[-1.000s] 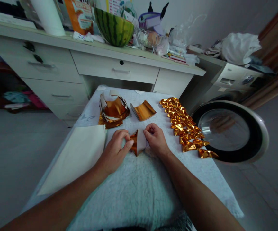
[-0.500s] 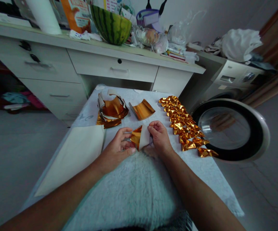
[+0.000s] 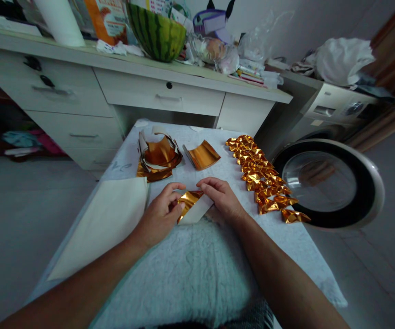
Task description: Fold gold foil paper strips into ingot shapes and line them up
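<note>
"Gold foil paper (image 3: 189,199): position and grip?"

"Between both hands' fingers, part-folded, pale backing showing. Left hand (image 3: 163,209) pinches its left end, thumb on top. Right hand (image 3: 220,194) has fingertips at the far corner; pinching or merely pressing, cannot tell."

"Completed?"

"Folded gold-foil pieces (image 3: 259,175), in rows right of the right fingers."

"Outstanding?"

"In my judgement, the piece in hand, one curved foil sheet (image 3: 204,155) beyond the fingertips, and a stack of foil sheets (image 3: 161,153) beyond the left fingers."

Cropped above, covered below
The top edge cuts the white cylinder (image 3: 62,23) and orange packet (image 3: 106,20); the left hand (image 3: 159,214) hides part of the gold-and-white paper (image 3: 194,209).
</note>
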A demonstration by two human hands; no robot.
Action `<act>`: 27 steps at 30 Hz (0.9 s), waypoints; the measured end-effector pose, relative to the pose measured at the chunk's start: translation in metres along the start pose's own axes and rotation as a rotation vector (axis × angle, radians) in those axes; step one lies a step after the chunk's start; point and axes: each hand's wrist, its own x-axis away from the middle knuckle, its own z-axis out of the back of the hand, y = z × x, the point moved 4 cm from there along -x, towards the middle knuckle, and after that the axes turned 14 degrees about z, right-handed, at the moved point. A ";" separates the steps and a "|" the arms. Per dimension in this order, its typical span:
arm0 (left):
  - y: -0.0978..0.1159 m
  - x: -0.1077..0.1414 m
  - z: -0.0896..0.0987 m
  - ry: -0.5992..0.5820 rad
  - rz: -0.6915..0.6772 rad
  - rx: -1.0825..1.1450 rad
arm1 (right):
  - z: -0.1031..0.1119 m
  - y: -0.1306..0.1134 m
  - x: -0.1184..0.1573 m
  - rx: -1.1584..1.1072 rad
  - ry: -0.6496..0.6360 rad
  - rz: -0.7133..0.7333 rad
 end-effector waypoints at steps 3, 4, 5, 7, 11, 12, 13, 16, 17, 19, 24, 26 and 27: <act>0.002 0.001 0.002 0.029 -0.005 -0.035 | -0.004 0.000 0.001 -0.016 -0.109 0.004; 0.003 0.001 0.002 0.045 -0.005 -0.023 | -0.005 0.000 0.002 -0.022 -0.124 0.001; 0.004 0.001 0.003 0.062 -0.002 -0.003 | -0.005 0.000 0.002 -0.028 -0.128 -0.002; 0.006 0.001 0.003 0.082 -0.005 0.044 | -0.005 0.000 0.002 -0.050 -0.112 -0.006; 0.005 0.000 0.002 0.066 0.004 0.120 | -0.001 0.003 0.001 -0.108 -0.035 -0.017; 0.005 0.000 0.002 0.060 0.007 0.129 | -0.001 0.004 0.001 -0.120 -0.021 -0.018; 0.005 0.000 0.002 0.060 0.007 0.133 | 0.000 0.004 0.001 -0.132 -0.015 -0.016; 0.004 0.000 0.005 0.107 -0.010 0.088 | -0.001 0.002 0.001 -0.150 -0.034 -0.003; 0.005 0.000 0.007 0.134 -0.017 0.063 | -0.001 0.001 0.002 -0.134 -0.047 -0.004; 0.005 0.000 0.011 0.190 -0.027 0.026 | -0.002 -0.002 0.003 -0.086 -0.068 -0.026; 0.006 0.000 0.017 0.278 -0.043 0.027 | -0.004 -0.005 0.005 -0.078 -0.095 -0.054; 0.006 0.000 0.020 0.320 -0.068 0.034 | -0.003 -0.003 0.004 -0.112 -0.076 -0.033; 0.007 0.001 0.022 0.357 -0.087 0.023 | -0.002 -0.002 0.004 -0.129 -0.058 -0.026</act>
